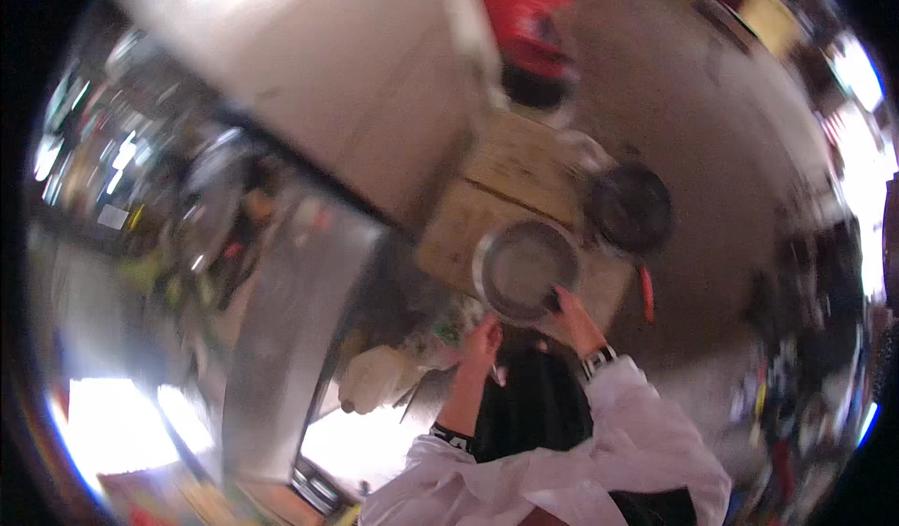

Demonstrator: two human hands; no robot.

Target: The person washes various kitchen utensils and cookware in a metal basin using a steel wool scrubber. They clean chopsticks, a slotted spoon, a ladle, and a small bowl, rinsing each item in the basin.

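A round grey metal pan (527, 269) sits over the front part of a wooden board surface. Closed at its lower right side is my right hand (574, 314), with a small dark part, perhaps a handle, showing at the fingers. My left hand (483, 341) is just below the pan's lower left rim. Motion smears its fingers, and I cannot tell whether it touches the rim. Right of the grey pan rests a dark round pan-like thing (632, 208), and a thin red stick-shaped piece (648, 294) lies near it.
The wooden boards (520, 161) extend away beyond the pan. A blurred red and black shape (532, 35) stands past them. To the left is a long grey metal surface (281, 329). A pale yellowish lump (376, 378) is left of my left forearm.
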